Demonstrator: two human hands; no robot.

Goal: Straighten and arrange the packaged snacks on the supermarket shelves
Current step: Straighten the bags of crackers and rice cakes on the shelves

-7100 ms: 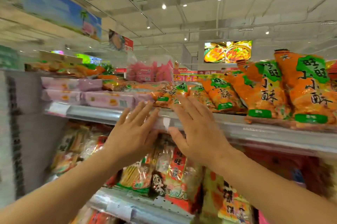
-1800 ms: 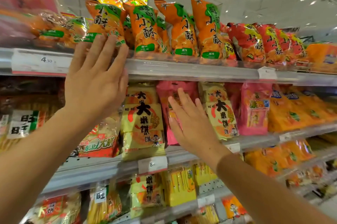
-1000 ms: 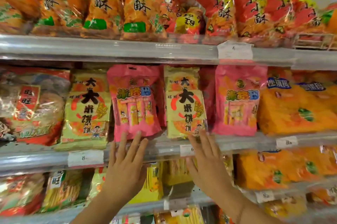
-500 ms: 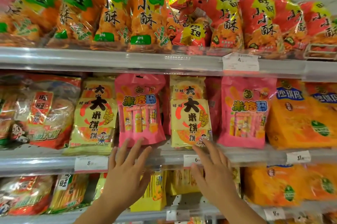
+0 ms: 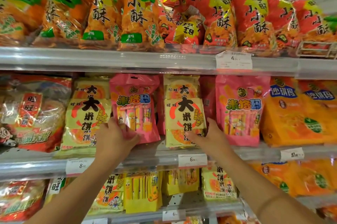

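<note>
On the middle shelf (image 5: 164, 158) a pink snack bag (image 5: 135, 103) stands between two pale yellow rice-cracker packs. My left hand (image 5: 114, 139) grips the pink bag's lower left corner, thumb on its front. My right hand (image 5: 209, 136) holds the lower right edge of the right-hand yellow pack (image 5: 184, 114), a finger lying across its front. The left-hand yellow pack (image 5: 85, 119) stands untouched beside my left hand. A second pink bag (image 5: 242, 110) stands just right of my right hand.
Orange and green bags (image 5: 138, 12) and red bags (image 5: 251, 17) line the top shelf. Orange packs (image 5: 299, 114) fill the middle shelf's right end; a clear and red bag (image 5: 34, 112) stands at its left. Yellow packs (image 5: 142, 192) sit on the lower shelf. Price tags (image 5: 192, 160) hang on the rails.
Both hands have risen from the shelf rail onto the packs. The left hand has taken hold of the pink bag and the right hand of the yellow pack.
</note>
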